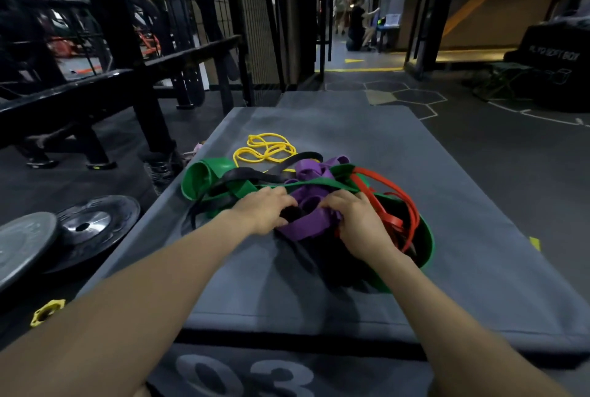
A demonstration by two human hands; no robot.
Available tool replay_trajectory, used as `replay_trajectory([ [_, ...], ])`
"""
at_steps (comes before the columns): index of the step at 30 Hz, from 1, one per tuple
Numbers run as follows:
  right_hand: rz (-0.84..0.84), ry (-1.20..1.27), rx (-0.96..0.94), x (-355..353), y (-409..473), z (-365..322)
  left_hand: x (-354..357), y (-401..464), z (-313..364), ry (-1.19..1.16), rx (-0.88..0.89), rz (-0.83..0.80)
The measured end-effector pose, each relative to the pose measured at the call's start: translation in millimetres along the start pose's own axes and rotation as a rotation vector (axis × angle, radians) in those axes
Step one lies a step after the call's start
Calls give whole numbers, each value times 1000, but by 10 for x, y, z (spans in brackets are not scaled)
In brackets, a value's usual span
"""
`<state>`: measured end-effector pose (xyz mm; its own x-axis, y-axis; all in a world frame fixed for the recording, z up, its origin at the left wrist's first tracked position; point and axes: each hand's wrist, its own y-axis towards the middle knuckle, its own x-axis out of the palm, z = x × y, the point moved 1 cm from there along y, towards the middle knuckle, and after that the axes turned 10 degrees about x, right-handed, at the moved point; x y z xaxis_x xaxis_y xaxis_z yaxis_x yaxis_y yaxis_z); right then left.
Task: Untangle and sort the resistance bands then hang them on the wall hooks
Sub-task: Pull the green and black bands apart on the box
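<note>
L hand (261,209) + R hand (354,216) both grip purple band (306,225) in tangled pile on grey mat (463,237); yellow band (265,149) lies just beyond pile.

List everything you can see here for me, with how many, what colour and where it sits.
yellow band: one, thin, yellow, lying loose on the mat at the far edge of the pile
green band: wide, green, count unclear, runs through and around the pile
purple band: purple, middle of the pile, count unclear
red band: red, right side of the pile
black band: black, crossing the left of the pile
mat: one, grey, under the pile
weight plates: two, dark grey, floor at left
left hand: fingers curled into the pile
right hand: fingers curled on the purple band
</note>
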<state>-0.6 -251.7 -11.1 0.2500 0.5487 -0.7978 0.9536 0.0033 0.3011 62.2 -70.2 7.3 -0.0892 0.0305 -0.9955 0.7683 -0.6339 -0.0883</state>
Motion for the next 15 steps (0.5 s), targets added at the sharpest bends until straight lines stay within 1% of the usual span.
replay_trajectory([
  [3, -11, -16, 5, -31, -15, -15, 17, -63, 50, 54, -23, 63],
  [4, -4, -6, 6, -52, -8, -7, 19, -87, 52, 35, -36, 98],
  [6, 21, 21, 12, -98, 11, 13, -41, -135, 2, -112, -81, 210],
  [8, 39, 46, 43, -142, 16, 19, -196, -194, -71, -267, -141, 374],
  [11, 63, 71, 76, -161, 49, -46, -440, -286, -187, -442, -277, 613],
  [13, 87, 39, 74, -134, 100, -135, -546, -315, -214, -530, -350, 718],
  [15, 120, -4, 67, -82, 152, -217, -575, -317, -231, -571, -414, 777],
])
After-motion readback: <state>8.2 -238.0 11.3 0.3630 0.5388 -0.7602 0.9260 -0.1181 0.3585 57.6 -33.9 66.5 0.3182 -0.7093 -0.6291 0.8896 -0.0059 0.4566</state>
